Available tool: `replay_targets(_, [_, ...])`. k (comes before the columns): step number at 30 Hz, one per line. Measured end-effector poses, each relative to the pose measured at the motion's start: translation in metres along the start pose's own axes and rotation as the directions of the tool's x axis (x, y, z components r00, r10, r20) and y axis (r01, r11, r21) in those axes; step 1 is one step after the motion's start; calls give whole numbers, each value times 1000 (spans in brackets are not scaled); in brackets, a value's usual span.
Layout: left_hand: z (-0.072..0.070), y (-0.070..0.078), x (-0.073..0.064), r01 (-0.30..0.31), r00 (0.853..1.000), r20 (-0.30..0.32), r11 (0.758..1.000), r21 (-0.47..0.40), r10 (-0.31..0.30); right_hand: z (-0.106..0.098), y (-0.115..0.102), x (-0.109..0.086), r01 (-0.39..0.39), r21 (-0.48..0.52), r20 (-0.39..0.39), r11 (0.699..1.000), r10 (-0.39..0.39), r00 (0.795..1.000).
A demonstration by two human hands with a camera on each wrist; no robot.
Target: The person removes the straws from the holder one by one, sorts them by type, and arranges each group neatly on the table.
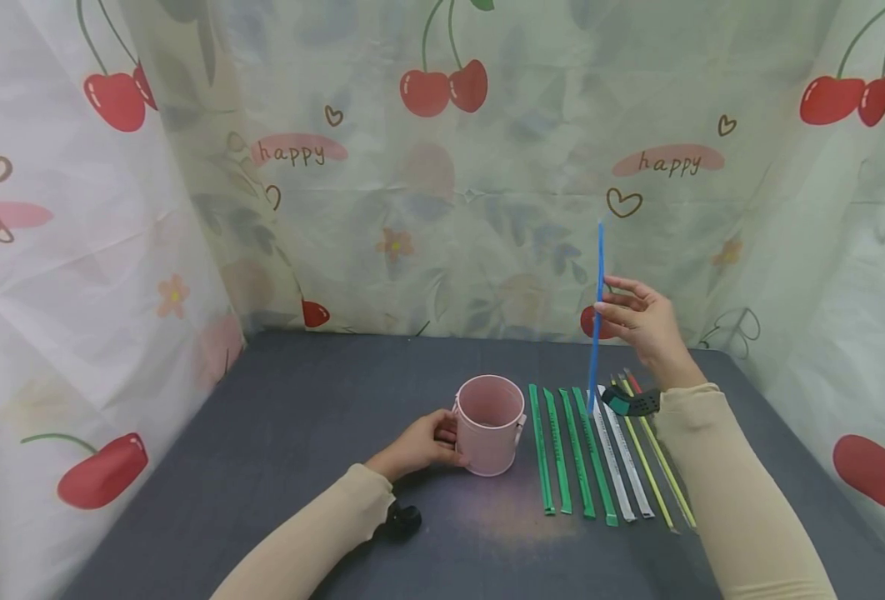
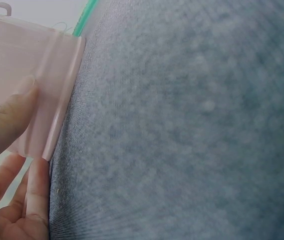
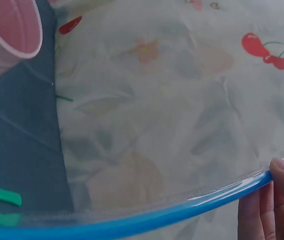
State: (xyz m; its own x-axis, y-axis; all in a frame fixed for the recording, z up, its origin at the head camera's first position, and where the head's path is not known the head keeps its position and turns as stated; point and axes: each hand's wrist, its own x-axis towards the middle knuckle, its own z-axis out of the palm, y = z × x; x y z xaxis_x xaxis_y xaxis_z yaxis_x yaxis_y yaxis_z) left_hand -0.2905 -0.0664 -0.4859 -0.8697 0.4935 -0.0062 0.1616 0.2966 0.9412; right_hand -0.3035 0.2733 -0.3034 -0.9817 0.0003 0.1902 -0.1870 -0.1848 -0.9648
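Observation:
A small pink bucket [image 1: 489, 450] stands upright on the dark table. My left hand [image 1: 422, 442] holds its lower left side, with the thumb [image 2: 12, 112] against the wall and fingertips by the base. Above the table, my right hand [image 1: 648, 325] pinches a long blue straw [image 1: 594, 358] in a clear wrapper between thumb and fingers. The straw hangs nearly upright, its lower end over the row of sticks. In the right wrist view the blue straw [image 3: 146, 220] runs across the lower part, apart from the bucket [image 3: 19, 25].
Right of the bucket lie several green wrapped straws [image 1: 562, 450], white wrapped ones [image 1: 622, 458] and thin yellow sticks [image 1: 648, 458]. A red-tipped one [image 1: 632, 382] is partly hidden by the right wrist. A cherry-printed curtain [image 1: 442, 208] encloses the back and sides of the table [image 1: 300, 400].

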Motion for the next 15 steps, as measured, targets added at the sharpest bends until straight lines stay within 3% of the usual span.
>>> replay_targets(9, [-1,-3,1,-5,1000,9,1000,0,5,-14,4,5,-89,-168,-35,982,84,996])
replay_targets(15, [-1,-1,1,-14,1000,6,1000,-7,14,-22,14,11,-120,-300,-68,946,104,992])
